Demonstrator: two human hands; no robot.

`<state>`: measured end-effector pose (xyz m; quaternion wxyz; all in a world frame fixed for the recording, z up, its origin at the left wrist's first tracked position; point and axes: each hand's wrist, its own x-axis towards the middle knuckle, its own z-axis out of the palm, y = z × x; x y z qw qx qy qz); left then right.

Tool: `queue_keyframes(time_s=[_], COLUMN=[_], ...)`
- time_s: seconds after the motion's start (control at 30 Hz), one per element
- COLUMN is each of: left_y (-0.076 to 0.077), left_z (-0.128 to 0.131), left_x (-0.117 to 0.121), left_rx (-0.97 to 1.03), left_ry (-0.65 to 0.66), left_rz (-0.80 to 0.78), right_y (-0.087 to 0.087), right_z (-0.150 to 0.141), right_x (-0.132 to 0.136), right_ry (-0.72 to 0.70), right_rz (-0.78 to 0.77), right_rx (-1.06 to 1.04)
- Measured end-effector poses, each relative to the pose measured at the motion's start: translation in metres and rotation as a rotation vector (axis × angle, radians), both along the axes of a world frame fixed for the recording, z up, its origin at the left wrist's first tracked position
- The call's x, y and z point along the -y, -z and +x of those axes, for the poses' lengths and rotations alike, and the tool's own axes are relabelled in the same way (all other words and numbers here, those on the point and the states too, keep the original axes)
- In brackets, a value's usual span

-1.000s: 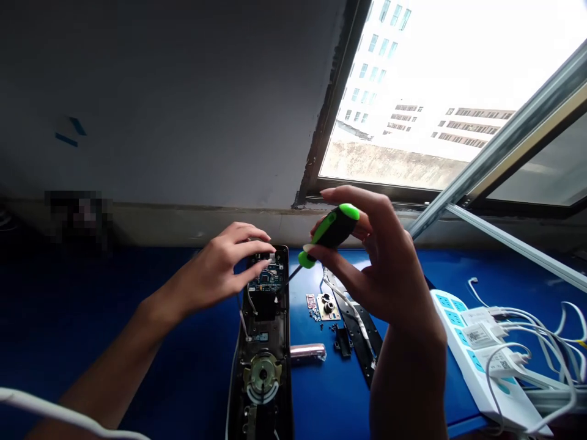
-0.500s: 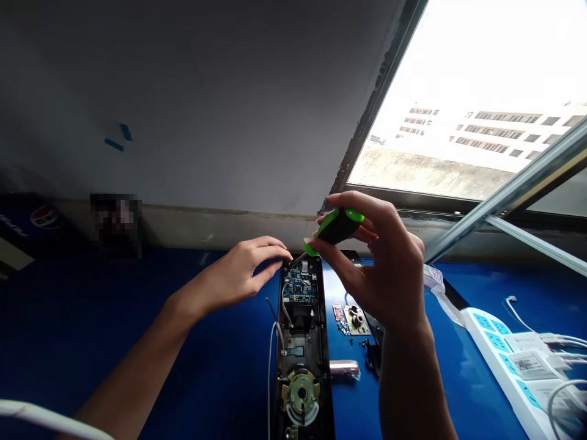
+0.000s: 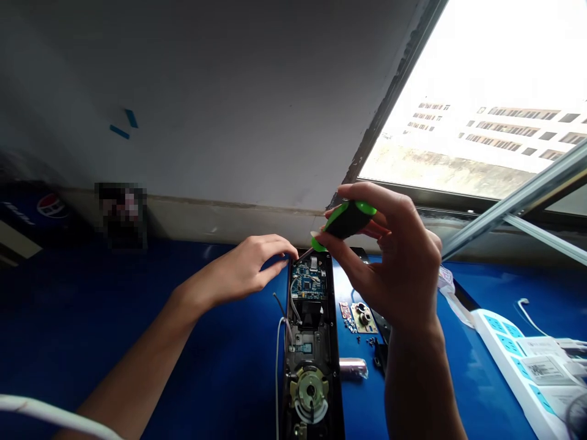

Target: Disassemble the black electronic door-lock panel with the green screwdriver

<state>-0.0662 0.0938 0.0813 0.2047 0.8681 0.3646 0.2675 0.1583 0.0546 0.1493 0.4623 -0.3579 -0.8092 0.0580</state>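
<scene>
Right fingers [image 3: 389, 208] closed on green-handled screwdriver [image 3: 346, 221], left fingers [image 3: 275, 260] curled empty beside door-lock housing [image 3: 337, 391], circuit board [image 3: 308, 280] inside

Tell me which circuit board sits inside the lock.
The blue-green board in the black lock body; the small pink board and beige board lie loose on the tabletop.

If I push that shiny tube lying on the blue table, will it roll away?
Probably yes. The shiny cylinder looks round and lies on its side on the flat blue tabletop, so a small push could likely set it rolling. The tiny screws close by look light and might scatter if it bumps them.
</scene>
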Motion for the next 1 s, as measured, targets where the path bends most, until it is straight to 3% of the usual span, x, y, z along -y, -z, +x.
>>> queue_keyframes(time_s=[0.23,0.37,0.5,0.77,1.0], left_y=[0.000,0.001,0.009,0.015,0.016], left_z=[0.002,0.005,0.008,0.009,0.009], left_x=[0.001,0.002,0.000,-0.004,-0.004], left_rx=[0.009,0.095,0.201,0.297,0.296], left_ry=[-0.007,-0.054,-0.064,-0.022,-0.024], left_rz=[0.002,-0.167,-0.335,-0.386,-0.386], right_y=[0.002,0.011,0.014,-0.002,0.008], right_z=[-0.001,-0.006,-0.011,-0.010,-0.012], right_x=[-0.002,-0.006,-0.006,0.003,-0.003], right_ry=[0.033,0.139,0.199,-0.072,0.147], right_rz=[0.039,0.198,0.227,-0.029,0.107], right_rx=[0.015,0.021,0.041,0.099,0.030])
